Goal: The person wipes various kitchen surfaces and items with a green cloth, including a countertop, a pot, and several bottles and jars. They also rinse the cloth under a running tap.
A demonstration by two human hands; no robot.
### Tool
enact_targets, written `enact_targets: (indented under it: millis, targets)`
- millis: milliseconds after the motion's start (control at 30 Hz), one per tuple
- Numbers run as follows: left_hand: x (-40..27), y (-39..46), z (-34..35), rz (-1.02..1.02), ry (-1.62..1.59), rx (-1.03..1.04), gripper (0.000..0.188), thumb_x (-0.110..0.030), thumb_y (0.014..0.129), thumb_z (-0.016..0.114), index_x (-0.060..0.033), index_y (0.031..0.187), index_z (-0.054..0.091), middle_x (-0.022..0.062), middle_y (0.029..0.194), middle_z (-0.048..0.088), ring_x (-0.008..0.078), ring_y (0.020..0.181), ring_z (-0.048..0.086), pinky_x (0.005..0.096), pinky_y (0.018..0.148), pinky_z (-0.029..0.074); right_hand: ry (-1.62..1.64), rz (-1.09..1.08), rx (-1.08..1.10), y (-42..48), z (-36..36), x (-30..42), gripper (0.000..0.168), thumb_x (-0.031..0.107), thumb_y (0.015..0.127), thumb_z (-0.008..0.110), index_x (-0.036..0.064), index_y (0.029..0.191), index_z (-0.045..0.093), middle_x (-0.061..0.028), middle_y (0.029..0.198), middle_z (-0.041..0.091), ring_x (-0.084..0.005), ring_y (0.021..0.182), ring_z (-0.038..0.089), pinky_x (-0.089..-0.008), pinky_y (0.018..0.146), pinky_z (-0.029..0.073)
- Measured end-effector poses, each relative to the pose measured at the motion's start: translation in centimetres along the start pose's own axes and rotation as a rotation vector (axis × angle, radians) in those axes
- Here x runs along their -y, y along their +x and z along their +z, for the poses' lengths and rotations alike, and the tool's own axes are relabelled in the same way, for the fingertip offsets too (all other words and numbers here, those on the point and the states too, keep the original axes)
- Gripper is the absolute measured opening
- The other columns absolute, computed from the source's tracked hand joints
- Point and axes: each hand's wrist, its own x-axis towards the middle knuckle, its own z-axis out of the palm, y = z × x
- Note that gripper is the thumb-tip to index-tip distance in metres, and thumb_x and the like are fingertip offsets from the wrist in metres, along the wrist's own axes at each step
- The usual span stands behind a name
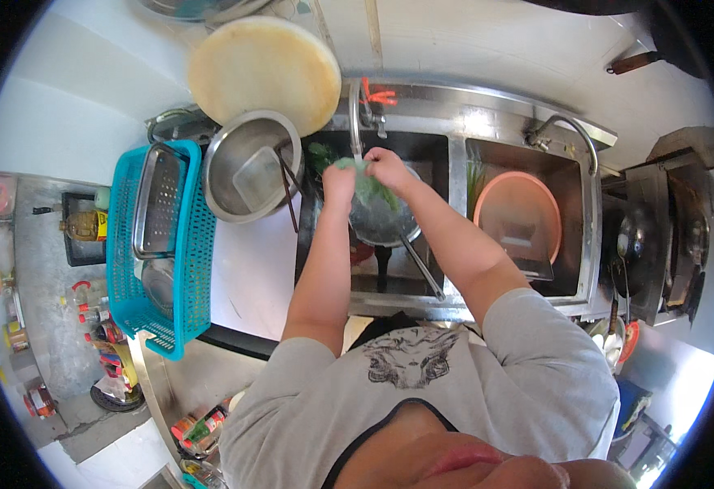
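Observation:
Under the metal faucet, a bunch of leafy greens is held between my two hands. My left hand grips its left side, and my right hand pinches it from the right. Both hands are above a round metal pan with a long handle, which rests in the left sink basin. More dark green leaves lie at the basin's back left corner. Whether water is running over the greens is hard to tell.
To the left are a steel bowl holding a clear plastic container, and a turquoise basket with a perforated tray. A round cutting board leans behind. In the right basin sits an orange tub.

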Motion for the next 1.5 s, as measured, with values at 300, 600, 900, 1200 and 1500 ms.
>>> enact_targets:
  millis: [300,600,900,1200,1500]
  targets:
    - [3.1,-0.3,0.2,-0.030,-0.490,-0.111,0.019,-0.013,0.084,0.054,-0.0028,0.098,0.063,0.0052,0.087,0.062,0.0163,0.075,0.058,0.0306,0.070,0.046,0.073,-0.048,0.013,-0.2,1.4,3.0,0.020,0.014,0.066,0.065,0.001,0.081,0.061,-0.0115,0.073,0.061,-0.0217,0.068,0.057,-0.0340,0.063,0.045]
    - [6.0,1.9,1.7,-0.356,-1.144,0.400,0.049,-0.052,0.096,0.038,-0.0091,0.096,0.062,0.0081,0.090,0.065,0.0258,0.082,0.062,0.0401,0.076,0.051,-0.472,-0.171,-0.169,-6.7,5.2,2.4,0.021,0.017,0.084,0.058,0.006,0.102,0.059,-0.0180,0.096,0.063,-0.0380,0.093,0.059,-0.0472,0.082,0.045]
    - [0.6,0.4,0.5,-0.222,-1.395,0.589,0.051,-0.044,0.094,0.045,-0.0035,0.124,0.052,0.0176,0.118,0.059,0.0340,0.104,0.059,0.0480,0.094,0.046,-0.185,-0.399,-0.091,-12.7,3.8,0.3,0.015,0.009,0.083,0.060,0.005,0.097,0.056,-0.0153,0.089,0.061,-0.0344,0.089,0.058,-0.0408,0.080,0.044]
    - [-1.2,-3.2,2.3,-0.285,-1.254,0.330,0.032,-0.012,0.088,0.052,-0.0052,0.119,0.055,0.0123,0.112,0.061,0.0278,0.102,0.060,0.0408,0.091,0.047,1.543,0.286,0.034,-2.1,2.4,0.7,0.042,0.048,0.096,0.041,0.013,0.111,0.058,-0.0099,0.114,0.061,-0.0289,0.103,0.058,-0.0424,0.093,0.045]
    - [3.5,1.1,1.8,-0.143,-0.935,0.196,0.023,-0.021,0.092,0.050,-0.0052,0.105,0.062,0.0070,0.098,0.063,0.0172,0.087,0.059,0.0326,0.073,0.050,0.599,-0.087,-0.222,-3.3,8.8,2.1,0.027,0.018,0.093,0.052,0.007,0.118,0.051,-0.0072,0.099,0.060,-0.0200,0.088,0.057,-0.0346,0.076,0.047]
